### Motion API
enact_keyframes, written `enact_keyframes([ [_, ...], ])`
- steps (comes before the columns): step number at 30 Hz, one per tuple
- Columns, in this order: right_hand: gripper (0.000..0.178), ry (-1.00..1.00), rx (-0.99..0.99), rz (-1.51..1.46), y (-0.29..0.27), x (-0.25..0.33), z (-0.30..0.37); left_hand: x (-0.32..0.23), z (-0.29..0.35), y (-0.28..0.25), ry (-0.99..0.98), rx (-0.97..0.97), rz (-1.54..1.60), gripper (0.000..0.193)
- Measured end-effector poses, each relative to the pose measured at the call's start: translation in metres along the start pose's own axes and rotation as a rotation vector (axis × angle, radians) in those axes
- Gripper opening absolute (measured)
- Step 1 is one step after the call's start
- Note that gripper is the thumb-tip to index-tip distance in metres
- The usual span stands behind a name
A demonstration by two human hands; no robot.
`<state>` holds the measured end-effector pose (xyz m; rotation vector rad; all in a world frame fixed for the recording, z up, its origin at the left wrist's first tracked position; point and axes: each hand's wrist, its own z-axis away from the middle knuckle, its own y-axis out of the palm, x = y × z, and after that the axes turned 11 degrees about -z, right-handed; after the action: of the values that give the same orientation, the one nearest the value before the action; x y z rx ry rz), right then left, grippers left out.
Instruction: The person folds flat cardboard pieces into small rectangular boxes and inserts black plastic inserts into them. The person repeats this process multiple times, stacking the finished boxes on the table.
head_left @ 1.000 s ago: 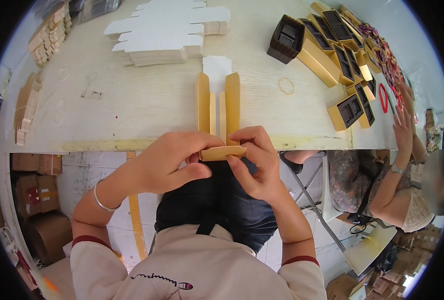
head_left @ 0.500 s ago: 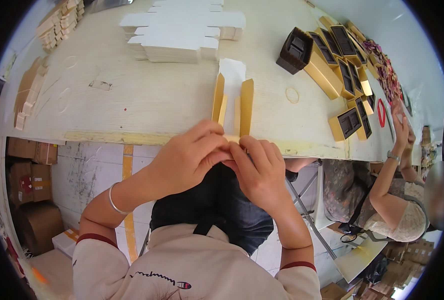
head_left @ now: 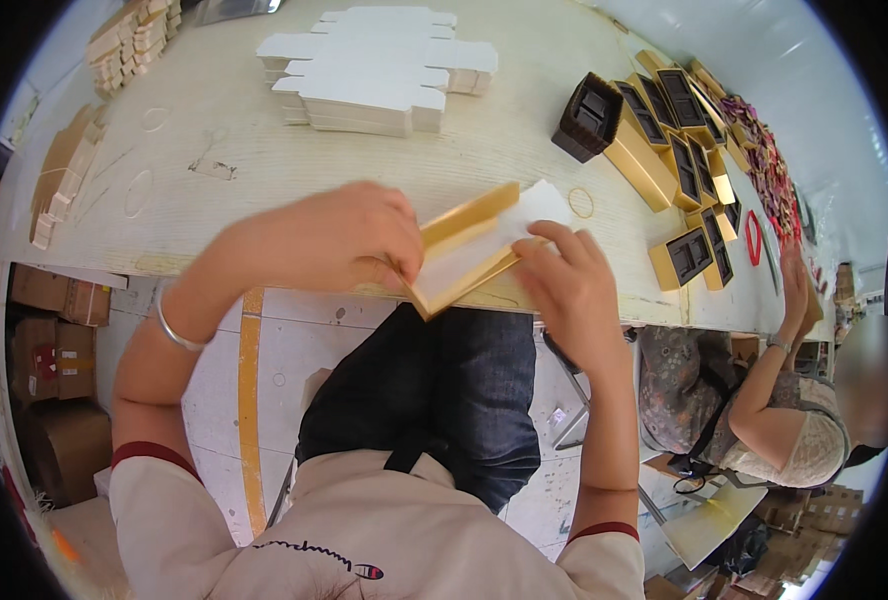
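Between the two hands lies a part-folded gold box (head_left: 469, 245), walls raised along its white inside. The left hand (head_left: 369, 240) pinches its near-left corner; the right hand (head_left: 569, 280) has bent fingers against the right wall, though I cannot tell whether they pinch it. Beyond the right hand, gold boxes (head_left: 668, 272) hold dark inserts (head_left: 688, 255), beside a dark tray stack (head_left: 577, 140). Flat white cartons (head_left: 374, 70) lie beyond the left hand. The box's near corner shows past the front edge (head_left: 644, 312); wider worktop (head_left: 194, 120) opens leftward of the left hand.
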<state>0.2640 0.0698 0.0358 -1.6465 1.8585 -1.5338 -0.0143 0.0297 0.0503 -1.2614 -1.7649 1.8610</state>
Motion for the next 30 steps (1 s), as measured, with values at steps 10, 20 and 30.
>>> enact_keyframes([
  [10, 0.04, -0.017, -0.1, -0.355, 0.022, 0.039, 0.005, -0.045, 0.001, 0.033, -0.306, -0.211, -0.255, 0.045],
  [20, 0.026, -0.119, 0.207, -0.241, 0.006, 0.01, -0.004, -0.034, 0.01, 0.035, -0.196, -0.296, -0.16, 0.039],
  [30, 0.018, 0.069, 0.112, -0.317, 0.032, 0.02, -0.01, -0.051, -0.012, 0.051, -0.397, -0.442, -0.074, 0.013],
])
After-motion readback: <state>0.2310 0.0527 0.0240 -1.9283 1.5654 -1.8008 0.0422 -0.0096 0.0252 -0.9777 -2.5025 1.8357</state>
